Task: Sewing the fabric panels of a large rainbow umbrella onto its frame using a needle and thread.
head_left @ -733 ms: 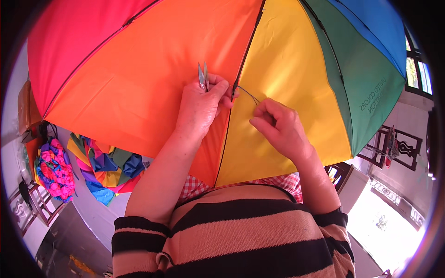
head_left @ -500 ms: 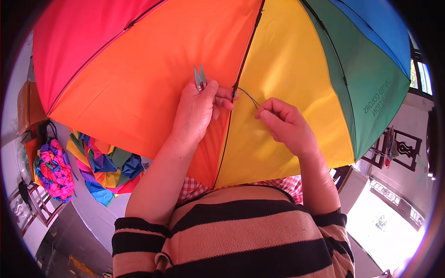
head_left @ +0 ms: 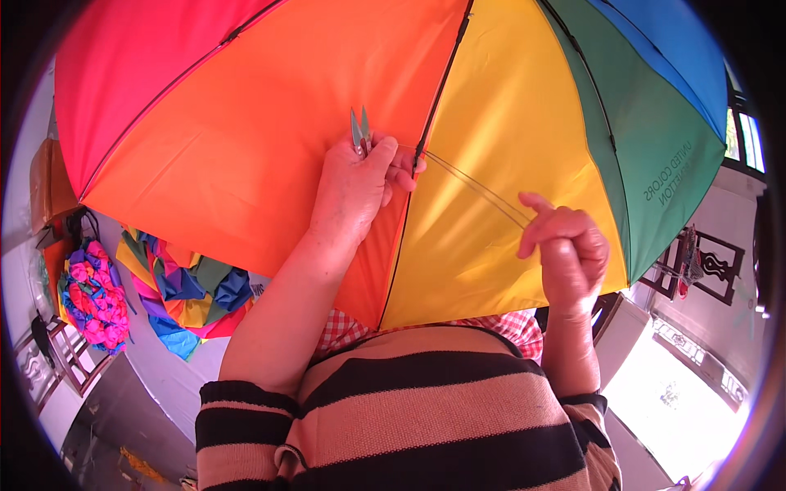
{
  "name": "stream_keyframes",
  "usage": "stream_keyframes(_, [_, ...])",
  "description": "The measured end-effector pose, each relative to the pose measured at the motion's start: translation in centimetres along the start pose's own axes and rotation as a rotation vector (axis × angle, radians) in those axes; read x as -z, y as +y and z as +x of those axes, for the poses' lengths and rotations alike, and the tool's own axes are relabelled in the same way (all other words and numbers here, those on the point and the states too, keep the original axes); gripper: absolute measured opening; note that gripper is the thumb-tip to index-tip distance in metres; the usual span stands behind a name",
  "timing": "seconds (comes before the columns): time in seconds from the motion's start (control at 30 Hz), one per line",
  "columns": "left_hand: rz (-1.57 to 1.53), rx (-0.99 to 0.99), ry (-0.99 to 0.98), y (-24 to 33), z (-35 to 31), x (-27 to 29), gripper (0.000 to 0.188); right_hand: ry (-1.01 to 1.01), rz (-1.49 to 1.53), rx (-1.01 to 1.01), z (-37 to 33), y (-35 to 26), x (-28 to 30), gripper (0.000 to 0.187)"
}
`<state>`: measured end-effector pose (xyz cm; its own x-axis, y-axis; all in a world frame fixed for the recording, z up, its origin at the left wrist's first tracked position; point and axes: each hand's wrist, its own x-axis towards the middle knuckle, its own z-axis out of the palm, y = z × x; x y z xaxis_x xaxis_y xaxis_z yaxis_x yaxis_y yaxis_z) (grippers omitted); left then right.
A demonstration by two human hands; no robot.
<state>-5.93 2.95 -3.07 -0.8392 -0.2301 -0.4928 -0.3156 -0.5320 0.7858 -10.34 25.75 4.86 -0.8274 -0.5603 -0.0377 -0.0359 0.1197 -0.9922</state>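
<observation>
Left hand [head_left: 354, 184] clamps snips [head_left: 356, 131] beside a black rib [head_left: 443, 82]. Right hand [head_left: 575, 255], near the umbrella's [head_left: 221, 164] lower edge, pinches thread [head_left: 467, 174].

Pale surface [head_left: 168, 372] at left: heaped, crumpled multicoloured cloth [head_left: 196, 288] on top.

Open umbrella [head_left: 246, 164] fills centre + far side. L hand [head_left: 352, 188], snips [head_left: 358, 135] in its grip, before canopy, mostly left of middle rib [head_left: 444, 82], fingertips at it. R hand [head_left: 573, 254] farther right + nearer; thread [head_left: 479, 182] btwn rib & R hand. Cloth heap [head_left: 192, 290] near left past canopy edge, bundle [head_left: 94, 295] left of that. Window [head_left: 749, 135] far right.
</observation>
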Motion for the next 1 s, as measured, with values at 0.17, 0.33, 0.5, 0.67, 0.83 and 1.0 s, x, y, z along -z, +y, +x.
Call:
stream_keyframes(0.17, [-0.015,0.0,0.02,-0.2,-0.1,0.1,0.019,-0.108,0.378,-0.403,0.4,-0.6,0.9,0.013])
stream_keyframes(0.33, [-0.026,0.036,0.007,-0.1,0.1,-0.1,0.015,-0.214,0.016,-0.7,0.6,0.1,0.2,0.018])
stream_keyframes(0.5, [-0.022,0.006,0.014,-0.5,0.3,-0.2,0.011,-0.254,-0.37,-0.44,1.1,-1.2,-2.1,0.024])
stream_keyframes(0.67, [-0.008,-0.039,-0.013,-1.0,0.7,-0.2,0.01,-0.26,-0.747,-0.211,1.2,-1.7,-3.3,0.034])
stream_keyframes(0.83, [0.058,0.009,0.008,-0.7,0.6,-0.3,0.01,-0.315,-1.192,-0.166,2.5,-2.4,-4.7,0.044])
stream_keyframes(1.0, [0.017,-0.044,-0.001,-0.9,0.7,-0.4,0.01,-0.422,-1.147,-0.275,4.7,-1.3,-4.6,0.047])
